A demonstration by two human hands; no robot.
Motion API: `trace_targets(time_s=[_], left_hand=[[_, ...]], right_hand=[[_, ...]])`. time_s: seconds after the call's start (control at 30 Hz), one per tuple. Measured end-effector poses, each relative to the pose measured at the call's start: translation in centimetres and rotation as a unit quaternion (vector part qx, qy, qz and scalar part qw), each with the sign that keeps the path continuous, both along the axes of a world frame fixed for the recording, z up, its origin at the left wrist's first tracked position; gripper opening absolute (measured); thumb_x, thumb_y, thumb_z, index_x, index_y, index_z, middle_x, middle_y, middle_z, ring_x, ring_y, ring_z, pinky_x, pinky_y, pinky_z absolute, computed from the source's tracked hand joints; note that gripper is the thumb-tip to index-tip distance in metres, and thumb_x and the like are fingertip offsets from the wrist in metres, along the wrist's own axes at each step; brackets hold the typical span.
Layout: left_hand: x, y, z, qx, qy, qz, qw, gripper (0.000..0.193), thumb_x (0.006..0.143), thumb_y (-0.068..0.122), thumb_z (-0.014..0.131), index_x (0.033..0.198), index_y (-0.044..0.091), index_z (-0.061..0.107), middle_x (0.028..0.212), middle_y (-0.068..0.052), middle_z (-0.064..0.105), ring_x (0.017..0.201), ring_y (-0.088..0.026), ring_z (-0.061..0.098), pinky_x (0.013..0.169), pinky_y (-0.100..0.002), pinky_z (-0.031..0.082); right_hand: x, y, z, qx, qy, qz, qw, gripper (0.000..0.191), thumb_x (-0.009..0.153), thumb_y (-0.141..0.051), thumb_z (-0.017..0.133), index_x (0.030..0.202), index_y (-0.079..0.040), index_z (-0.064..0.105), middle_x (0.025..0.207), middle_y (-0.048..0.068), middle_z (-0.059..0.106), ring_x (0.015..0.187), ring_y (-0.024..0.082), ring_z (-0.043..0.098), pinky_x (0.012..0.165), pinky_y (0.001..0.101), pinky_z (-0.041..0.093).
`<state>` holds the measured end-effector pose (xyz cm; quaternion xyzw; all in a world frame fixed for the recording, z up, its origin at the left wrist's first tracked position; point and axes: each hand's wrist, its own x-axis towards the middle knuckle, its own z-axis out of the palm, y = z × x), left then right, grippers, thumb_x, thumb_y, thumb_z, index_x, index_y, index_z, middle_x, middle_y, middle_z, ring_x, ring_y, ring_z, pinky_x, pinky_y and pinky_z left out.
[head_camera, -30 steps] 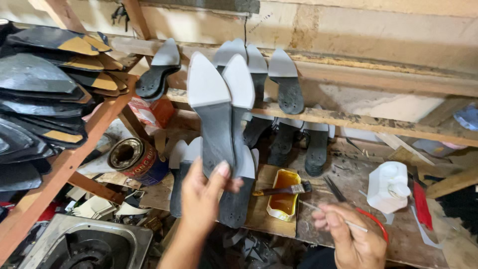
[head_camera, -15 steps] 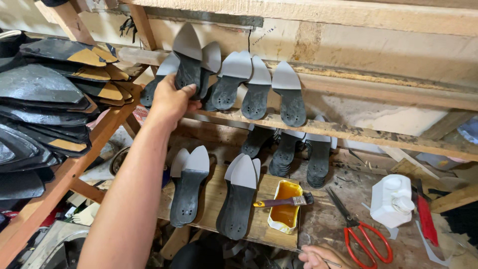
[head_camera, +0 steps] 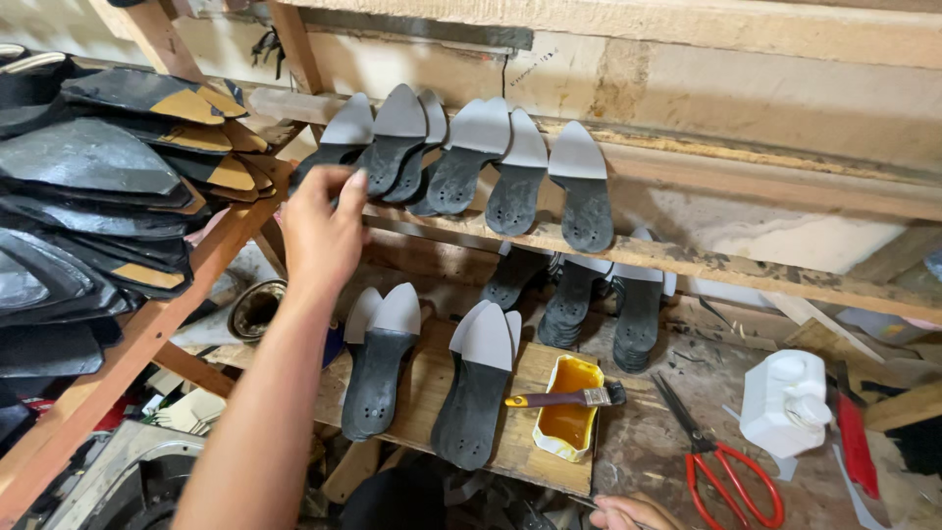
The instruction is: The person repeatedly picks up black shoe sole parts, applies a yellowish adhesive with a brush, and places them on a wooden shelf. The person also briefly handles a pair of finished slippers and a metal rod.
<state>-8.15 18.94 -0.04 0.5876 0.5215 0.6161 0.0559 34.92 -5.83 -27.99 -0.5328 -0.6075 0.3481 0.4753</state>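
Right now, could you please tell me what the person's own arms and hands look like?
The left hand and its forearm are bare: no glove, sleeve, watch or ring shows. Of the right hand, only bare knuckles show at the bottom edge; its arm is out of view.

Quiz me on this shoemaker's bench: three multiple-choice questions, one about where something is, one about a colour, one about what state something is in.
1. Where does the brush lie?
A. across the yellow tin
B. on the upper ledge
C. inside the white jug

2. What colour are the scissors' handles?
A. blue
B. red
C. green

3. What is the left hand doing?
A. resting flat on the bench
B. gripping the scissors
C. raised, fingers at the soles leaning on the upper ledge

Answers: 1 A, its handle spans the tin's rim. 2 B, the loops are red. 3 C, the fingertips meet the leftmost soles.
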Motion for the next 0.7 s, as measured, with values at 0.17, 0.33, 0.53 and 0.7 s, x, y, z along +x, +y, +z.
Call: trace_targets(time_s=[0.17,0.33,0.53,0.7], left_hand=[[-1.8,-1.8,-1.7,-0.181,-0.401,-0.050,0.897,0.038,0.098,0.041,0.071,0.100,0.009,0.051,0.071,-0.003,0.058,0.051,-0.015,0.054,0.044,-0.027,0.039],[-3.5,1.2,-1.0,-0.220,-0.490,-0.108,0.837,0.036,0.098,0.045,0.063,0.101,0.010,0.057,0.073,-0.006,0.067,0.049,-0.012,0.059,0.043,-0.023,0.042],[-3.2,3.2,-2.0,-0.116,-0.435,-0.100,0.887,0.026,0.103,0.031,0.064,0.103,0.006,0.057,0.075,-0.008,0.066,0.053,-0.014,0.058,0.043,-0.025,0.044],[-0.8,-0.2,-2.2,-0.001,-0.433,-0.140,0.890,0.024,0.106,0.028,0.059,0.109,0.005,0.052,0.084,-0.007,0.065,0.064,-0.014,0.065,0.053,-0.026,0.053]], right_hand=[[0.1,-0.1,0.2,-0.007,-0.028,0.021,0.999,0.018,0.087,-0.012,0.071,0.100,-0.003,0.079,0.088,0.012,0.079,0.079,0.022,0.085,0.073,0.0332,0.068],[-0.1,-0.3,0.1,-0.023,-0.036,-0.005,0.999,0.018,0.086,-0.014,0.071,0.098,-0.004,0.081,0.083,0.011,0.078,0.075,0.022,0.082,0.068,0.0316,0.069],[0.7,-0.9,-0.9,-0.117,-0.074,0.040,0.990,0.025,0.088,-0.016,0.071,0.109,-0.007,0.080,0.085,0.009,0.081,0.081,0.018,0.082,0.075,0.0272,0.067],[0.5,-1.2,-1.5,-0.102,-0.096,0.043,0.989,0.024,0.088,-0.018,0.072,0.107,-0.007,0.082,0.083,0.008,0.080,0.080,0.017,0.082,0.072,0.0270,0.067]])
